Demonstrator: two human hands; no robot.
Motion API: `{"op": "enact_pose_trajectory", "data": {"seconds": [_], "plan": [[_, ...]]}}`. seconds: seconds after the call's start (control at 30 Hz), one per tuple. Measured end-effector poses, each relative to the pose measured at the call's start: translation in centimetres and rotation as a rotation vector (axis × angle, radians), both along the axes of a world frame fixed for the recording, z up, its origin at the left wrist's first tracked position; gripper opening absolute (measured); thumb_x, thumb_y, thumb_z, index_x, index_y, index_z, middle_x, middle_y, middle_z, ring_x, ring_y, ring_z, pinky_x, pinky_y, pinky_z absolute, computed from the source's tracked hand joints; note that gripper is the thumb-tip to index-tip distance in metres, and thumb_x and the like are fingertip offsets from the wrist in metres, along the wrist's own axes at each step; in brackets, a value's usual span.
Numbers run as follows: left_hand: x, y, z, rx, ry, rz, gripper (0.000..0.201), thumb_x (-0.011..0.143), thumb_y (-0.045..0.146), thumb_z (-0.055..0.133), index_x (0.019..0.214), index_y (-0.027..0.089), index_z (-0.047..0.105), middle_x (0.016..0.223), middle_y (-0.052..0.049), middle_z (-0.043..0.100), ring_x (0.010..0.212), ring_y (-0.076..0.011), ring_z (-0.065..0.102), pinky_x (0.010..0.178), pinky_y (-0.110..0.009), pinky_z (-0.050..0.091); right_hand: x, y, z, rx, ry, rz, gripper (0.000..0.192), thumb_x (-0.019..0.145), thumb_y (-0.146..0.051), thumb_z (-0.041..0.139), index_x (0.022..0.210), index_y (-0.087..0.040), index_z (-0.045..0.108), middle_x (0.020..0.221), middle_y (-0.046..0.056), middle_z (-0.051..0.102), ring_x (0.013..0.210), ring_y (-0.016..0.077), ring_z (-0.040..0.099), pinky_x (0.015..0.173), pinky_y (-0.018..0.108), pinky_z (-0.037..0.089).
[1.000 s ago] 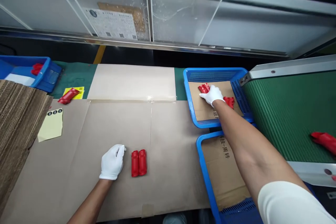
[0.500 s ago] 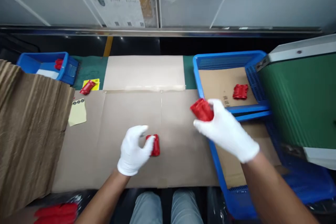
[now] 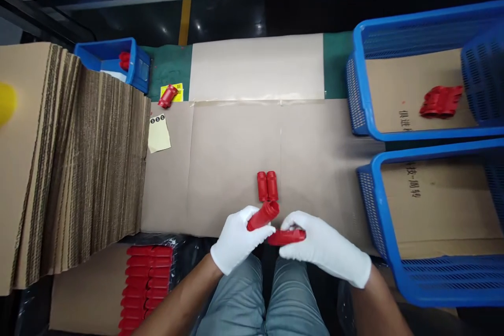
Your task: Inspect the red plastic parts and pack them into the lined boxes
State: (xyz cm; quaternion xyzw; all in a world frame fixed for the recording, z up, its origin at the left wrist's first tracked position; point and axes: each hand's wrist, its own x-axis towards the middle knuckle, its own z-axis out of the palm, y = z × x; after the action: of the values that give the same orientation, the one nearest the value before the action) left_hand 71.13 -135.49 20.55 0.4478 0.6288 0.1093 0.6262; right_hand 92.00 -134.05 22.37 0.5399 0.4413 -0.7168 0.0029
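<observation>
My left hand point(image 3: 241, 239), in a white glove, is closed around a short red tube-shaped piece point(image 3: 264, 214), its round end tilted up to the right. Close beside it, my gloved right hand point(image 3: 321, 244) pinches another red tube-shaped piece point(image 3: 286, 237), which lies nearly level. Both hands are over the near edge of the cardboard-covered table, above my legs. Just beyond them, two red tube-shaped pieces point(image 3: 267, 186) rest side by side on the cardboard sheet point(image 3: 232, 152).
On the right stand two blue baskets, the far basket point(image 3: 360, 79) holding red pieces point(image 3: 441, 102). Stacked cardboard point(image 3: 102, 157) rises at left. Below it, red pieces point(image 3: 147, 278) lie in rows. A small blue bin point(image 3: 140, 65), a red piece point(image 3: 168, 96) and a paper note point(image 3: 159, 134) are far left.
My right hand has come from beside the baskets to the near edge, meeting my left hand. My left hand has picked up a red piece. The view has tilted downward.
</observation>
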Motion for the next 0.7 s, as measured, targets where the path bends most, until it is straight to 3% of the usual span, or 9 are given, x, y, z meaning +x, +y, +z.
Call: {"op": "enact_pose_trajectory", "data": {"seconds": [0.07,0.17,0.27,0.37,0.57,0.7], "plan": [[0.2,-0.3,-0.3,-0.195,-0.100,0.216,0.023,0.081,0.041,0.060,0.085,0.019,0.056,0.067,0.002,0.065,0.048,-0.0112,0.056,0.046,-0.023,0.045,0.4,0.1,-0.7,0.060,-0.095,-0.046,0.020,0.076,-0.037,0.067,0.084,-0.021,0.059,0.076,-0.003,0.062,0.070,0.0155,0.055,0.064,0.026,0.042],[0.3,-0.3,-1.0,-0.255,-0.194,0.358,0.031,0.083,0.049,0.054,0.091,0.018,0.051,0.066,0.003,0.063,0.037,-0.0069,0.046,0.037,-0.019,0.034,0.9,1.0,-2.1,0.185,-0.360,-0.120,0.027,0.076,-0.046,0.066,0.086,-0.023,0.057,0.074,-0.002,0.063,0.069,0.0172,0.057,0.063,0.027,0.041],[0.0,-0.1,-1.7,-0.211,-0.160,0.407,0.030,0.082,0.047,0.056,0.086,0.018,0.050,0.065,0.004,0.060,0.037,-0.0041,0.041,0.038,-0.018,0.032,1.1,2.7,-3.9,0.260,-0.503,-0.152,0.029,0.074,-0.049,0.066,0.082,-0.024,0.055,0.066,-0.003,0.061,0.064,0.0177,0.056,0.060,0.027,0.040],[-0.4,-0.3,-2.2,-0.206,-0.149,0.420,0.026,0.081,0.043,0.057,0.085,0.019,0.048,0.065,0.007,0.056,0.038,-0.0036,0.039,0.039,-0.018,0.032,1.0,4.5,-5.8,0.304,-0.484,-0.122,0.021,0.078,-0.045,0.060,0.078,-0.024,0.058,0.068,-0.001,0.063,0.068,0.0192,0.059,0.065,0.028,0.042],[-0.5,-1.2,-3.1,-0.232,-0.160,0.453,0.027,0.080,0.043,0.056,0.088,0.021,0.045,0.068,0.007,0.053,0.040,-0.0042,0.040,0.039,-0.018,0.033,0.1,5.7,-8.7,0.401,-0.541,-0.173,0.025,0.080,-0.039,0.056,0.096,-0.020,0.055,0.098,0.010,0.065,0.091,0.0255,0.060,0.081,0.036,0.044],[-0.3,-1.4,-3.9,-0.221,-0.132,0.450,0.031,0.079,0.049,0.054,0.089,0.020,0.046,0.072,0.004,0.055,0.043,-0.0059,0.044,0.041,-0.020,0.037,-0.5,5.3,-9.6,0.482,-0.574,-0.242,0.025,0.075,-0.043,0.061,0.081,-0.021,0.050,0.084,0.007,0.059,0.078,0.0240,0.057,0.075,0.038,0.045]]}}
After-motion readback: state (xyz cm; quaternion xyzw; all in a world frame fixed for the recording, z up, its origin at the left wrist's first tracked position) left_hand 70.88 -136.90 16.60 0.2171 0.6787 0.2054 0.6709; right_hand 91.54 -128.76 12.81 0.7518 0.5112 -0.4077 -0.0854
